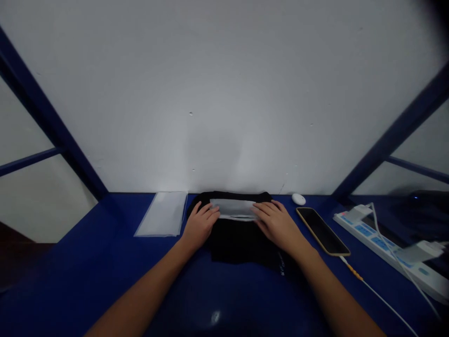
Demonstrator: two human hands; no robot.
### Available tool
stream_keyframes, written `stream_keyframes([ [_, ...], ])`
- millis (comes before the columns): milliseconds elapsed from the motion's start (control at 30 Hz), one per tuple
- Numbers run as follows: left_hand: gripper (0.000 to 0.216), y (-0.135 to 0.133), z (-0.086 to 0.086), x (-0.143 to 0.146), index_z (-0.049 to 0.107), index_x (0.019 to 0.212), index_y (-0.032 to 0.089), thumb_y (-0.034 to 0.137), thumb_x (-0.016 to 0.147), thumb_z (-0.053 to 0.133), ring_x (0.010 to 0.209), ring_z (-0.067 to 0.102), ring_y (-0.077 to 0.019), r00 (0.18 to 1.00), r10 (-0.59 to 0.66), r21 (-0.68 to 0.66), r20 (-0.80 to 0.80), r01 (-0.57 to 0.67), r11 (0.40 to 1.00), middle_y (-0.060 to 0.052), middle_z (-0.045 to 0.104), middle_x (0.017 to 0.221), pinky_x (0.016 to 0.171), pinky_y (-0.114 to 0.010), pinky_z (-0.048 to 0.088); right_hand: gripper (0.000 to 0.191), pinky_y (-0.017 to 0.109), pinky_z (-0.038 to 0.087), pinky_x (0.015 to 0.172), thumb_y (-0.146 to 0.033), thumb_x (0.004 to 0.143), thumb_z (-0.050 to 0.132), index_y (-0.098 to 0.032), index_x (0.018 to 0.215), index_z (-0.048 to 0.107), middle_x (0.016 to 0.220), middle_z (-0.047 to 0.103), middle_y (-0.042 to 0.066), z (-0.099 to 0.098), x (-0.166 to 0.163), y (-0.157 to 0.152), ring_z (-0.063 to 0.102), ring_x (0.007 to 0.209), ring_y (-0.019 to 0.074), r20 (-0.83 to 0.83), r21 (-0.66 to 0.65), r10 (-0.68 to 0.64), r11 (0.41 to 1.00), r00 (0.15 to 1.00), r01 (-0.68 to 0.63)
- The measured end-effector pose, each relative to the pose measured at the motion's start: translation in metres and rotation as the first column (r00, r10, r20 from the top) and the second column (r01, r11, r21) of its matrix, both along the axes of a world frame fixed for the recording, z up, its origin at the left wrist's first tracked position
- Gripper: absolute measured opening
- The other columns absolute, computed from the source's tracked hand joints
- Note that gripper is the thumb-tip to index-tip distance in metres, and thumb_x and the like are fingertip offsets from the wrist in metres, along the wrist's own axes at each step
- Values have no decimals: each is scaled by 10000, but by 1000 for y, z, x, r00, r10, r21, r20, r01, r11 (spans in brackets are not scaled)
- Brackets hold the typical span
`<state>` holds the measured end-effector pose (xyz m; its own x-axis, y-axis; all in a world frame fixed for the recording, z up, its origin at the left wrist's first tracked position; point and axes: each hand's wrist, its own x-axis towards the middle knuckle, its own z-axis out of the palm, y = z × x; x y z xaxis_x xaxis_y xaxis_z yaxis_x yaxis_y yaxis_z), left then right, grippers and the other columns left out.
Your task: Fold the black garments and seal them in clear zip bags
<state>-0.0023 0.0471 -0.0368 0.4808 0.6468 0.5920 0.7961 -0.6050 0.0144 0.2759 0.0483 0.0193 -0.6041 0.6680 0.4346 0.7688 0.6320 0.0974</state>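
A black folded cloth [238, 243], perhaps a garment, lies on the blue surface by the wall, with small white lettering at its lower right. Across it rests a long, narrow, pale whitish strip [233, 209], which looks like a folded thin sheet. My left hand [201, 223] touches the strip's left end, fingers spread and fairly flat. On the right end lie the outstretched fingers of my right hand [273, 222]; its thumb sits lower, against the cloth. Neither hand visibly grips anything, though the undersides of the fingers are hidden.
To the left lies a flat whitish translucent sheet or sleeve [163, 214]. At the right are a small white rounded case [298, 199], a phone [322, 231] on a cable, and a white power strip [386, 250] with plugs. A grey wall [217, 93] bounds the back.
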Motion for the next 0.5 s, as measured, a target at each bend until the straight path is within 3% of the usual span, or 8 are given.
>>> stream_keyframes([
  [100, 289, -8, 6, 7, 663, 1127, 221, 174, 986, 415, 1150, 619, -236, 990, -142, -33, -24, 141, 989, -62, 690, 1233, 1092, -502, 361, 551, 587, 283, 1126, -212, 887, 568, -177, 1426, 462, 1386, 567, 154, -15, -27, -4, 525, 1254, 311, 81, -17, -47, 999, 996, 48],
  [200, 268, -6, 19, 0, 663, 1117, 213, 355, 966, 493, 1020, 659, -222, 957, -289, -152, -7, 285, 947, -70, 721, 1122, 999, -418, 444, 552, 557, 363, 1093, -100, 899, 469, -121, 1449, 432, 1424, 526, 201, -37, -54, -1, 519, 1281, 324, 144, -73, -76, 994, 987, 87],
  [267, 343, 7, 27, -19, 643, 1164, 212, 436, 949, 498, 1042, 642, -226, 979, -188, -216, 82, 201, 955, -81, 706, 1134, 957, -378, 467, 547, 532, 424, 1054, -38, 899, 405, -121, 1437, 456, 1443, 508, 199, -49, -63, 4, 503, 1306, 330, 164, -84, -75, 992, 984, 90],
  [333, 367, 30, 32, -48, 643, 1155, 220, 440, 987, 402, 1082, 615, -219, 986, 77, -273, 144, -35, 961, -78, 689, 1160, 973, -363, 453, 562, 502, 461, 1032, -2, 892, 376, -124, 1434, 463, 1459, 493, 189, -55, -63, 9, 485, 1328, 326, 162, -74, -66, 994, 985, 79],
  [367, 394, 43, 32, -63, 643, 1149, 197, 432, 998, 365, 1079, 606, -238, 980, 144, -289, 140, -99, 952, -98, 688, 1143, 981, -393, 442, 570, 488, 473, 1025, 8, 888, 371, -125, 1435, 462, 1464, 488, 186, -56, -61, 11, 481, 1333, 321, 154, -66, -61, 995, 986, 71],
  [500, 402, 80, 18, -113, 643, 1110, 169, 472, 964, 424, 1118, 561, -293, 963, 253, -336, 88, -211, 918, -134, 670, 1162, 998, -486, 400, 593, 454, 499, 1007, 23, 870, 386, -151, 1430, 474, 1443, 518, 170, -53, -49, 16, 504, 1317, 291, 103, -53, -28, 998, 994, 34],
])
